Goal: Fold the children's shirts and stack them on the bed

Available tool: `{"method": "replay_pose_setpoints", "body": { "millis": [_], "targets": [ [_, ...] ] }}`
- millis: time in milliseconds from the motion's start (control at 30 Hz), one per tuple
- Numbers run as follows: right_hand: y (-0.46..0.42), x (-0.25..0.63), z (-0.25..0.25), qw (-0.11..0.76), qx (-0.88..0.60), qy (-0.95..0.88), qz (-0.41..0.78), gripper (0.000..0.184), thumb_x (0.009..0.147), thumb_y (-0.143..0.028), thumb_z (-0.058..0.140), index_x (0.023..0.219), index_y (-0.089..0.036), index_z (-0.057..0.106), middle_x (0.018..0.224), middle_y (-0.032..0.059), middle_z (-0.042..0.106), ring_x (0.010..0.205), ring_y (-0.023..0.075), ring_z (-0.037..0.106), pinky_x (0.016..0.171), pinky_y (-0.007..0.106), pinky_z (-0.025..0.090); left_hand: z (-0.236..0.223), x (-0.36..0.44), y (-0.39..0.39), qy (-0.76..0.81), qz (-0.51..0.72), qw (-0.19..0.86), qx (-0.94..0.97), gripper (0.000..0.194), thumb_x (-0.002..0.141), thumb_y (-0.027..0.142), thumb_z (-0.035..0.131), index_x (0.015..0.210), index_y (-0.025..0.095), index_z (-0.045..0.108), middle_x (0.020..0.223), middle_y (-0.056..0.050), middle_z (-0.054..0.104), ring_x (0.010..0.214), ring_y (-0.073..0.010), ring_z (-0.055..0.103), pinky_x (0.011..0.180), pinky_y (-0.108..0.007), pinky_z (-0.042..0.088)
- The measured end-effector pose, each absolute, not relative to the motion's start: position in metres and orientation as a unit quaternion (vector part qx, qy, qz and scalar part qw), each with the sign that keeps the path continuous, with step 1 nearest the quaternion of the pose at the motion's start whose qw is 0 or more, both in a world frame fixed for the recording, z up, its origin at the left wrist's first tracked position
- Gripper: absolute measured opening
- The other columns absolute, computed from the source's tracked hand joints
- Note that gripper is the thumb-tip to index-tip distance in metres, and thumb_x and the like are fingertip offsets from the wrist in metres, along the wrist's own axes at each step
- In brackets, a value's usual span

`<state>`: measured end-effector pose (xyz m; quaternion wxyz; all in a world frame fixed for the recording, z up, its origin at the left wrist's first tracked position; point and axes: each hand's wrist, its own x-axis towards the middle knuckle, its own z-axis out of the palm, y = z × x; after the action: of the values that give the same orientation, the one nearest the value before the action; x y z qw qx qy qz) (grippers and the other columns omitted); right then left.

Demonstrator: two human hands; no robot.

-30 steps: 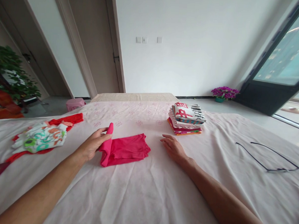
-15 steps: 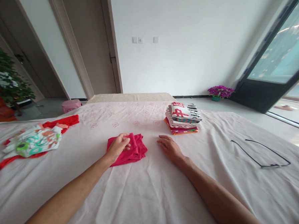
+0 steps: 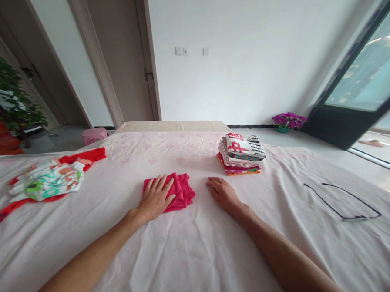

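Note:
A folded crimson garment (image 3: 181,191) lies on the white sheet (image 3: 189,259) in front of me. My left hand (image 3: 154,198) rests flat on its left half, fingers spread. To its right, my right hand (image 3: 223,192) lies on the sheet, apart from the garment, with the fingers stretched out loosely and nothing visible in them. Just beyond the right hand stands a neat stack of folded clothes (image 3: 242,155). A white top with red and black printing lies uppermost there.
At the left is a loose heap of clothes (image 3: 54,180), white with green and orange print over red. Dark-framed glasses (image 3: 345,210) lie on the sheet at the right. A pink stool (image 3: 95,136) and a pot of purple flowers (image 3: 286,121) stand beyond the sheet.
My left hand has turned from a curled, sideways pose to lying palm down with fingers spread on the crimson garment. The right hand stays in place on the sheet.

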<state>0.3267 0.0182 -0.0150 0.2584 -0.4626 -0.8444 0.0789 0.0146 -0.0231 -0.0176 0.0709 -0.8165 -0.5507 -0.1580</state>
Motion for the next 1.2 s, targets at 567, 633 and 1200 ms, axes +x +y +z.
{"method": "replay_pose_setpoints", "body": {
  "millis": [567, 633, 1200],
  "targets": [
    [0.018, 0.325, -0.013, 0.241, -0.462, -0.851, 0.067, 0.030, 0.095, -0.026, 0.046, 0.115, -0.021, 0.067, 0.125, 0.0102, 0.064, 0.117, 0.0216, 0.057, 0.102, 0.037, 0.044, -0.020, -0.058, -0.009, -0.715, -0.373, -0.219, -0.549, 0.069, 0.078, 0.035, 0.067, 0.140, 0.015, 0.044, 0.116, -0.014, 0.066, 0.095, -0.0218, 0.067, 0.088, -0.035, 0.051],
    [0.017, 0.324, -0.012, 0.238, -0.464, -0.850, 0.068, 0.030, 0.095, -0.026, 0.046, 0.115, -0.021, 0.067, 0.125, 0.0102, 0.064, 0.116, 0.0217, 0.057, 0.102, 0.037, 0.044, -0.019, -0.053, -0.010, -0.693, -0.409, -0.253, -0.537, 0.070, 0.074, 0.030, 0.070, 0.139, 0.016, 0.045, 0.107, -0.010, 0.069, 0.089, -0.0205, 0.068, 0.084, -0.033, 0.052],
    [0.016, 0.322, -0.011, 0.229, -0.469, -0.851, 0.064, 0.031, 0.096, -0.028, 0.045, 0.117, -0.021, 0.066, 0.127, 0.0094, 0.063, 0.118, 0.0217, 0.057, 0.103, 0.038, 0.043, 0.019, 0.007, -0.040, -0.645, -0.321, -0.060, -0.691, 0.027, 0.088, 0.046, 0.053, 0.095, 0.021, 0.061, 0.093, -0.006, 0.065, 0.085, -0.0199, 0.063, 0.071, -0.030, 0.046]
  ]
}}
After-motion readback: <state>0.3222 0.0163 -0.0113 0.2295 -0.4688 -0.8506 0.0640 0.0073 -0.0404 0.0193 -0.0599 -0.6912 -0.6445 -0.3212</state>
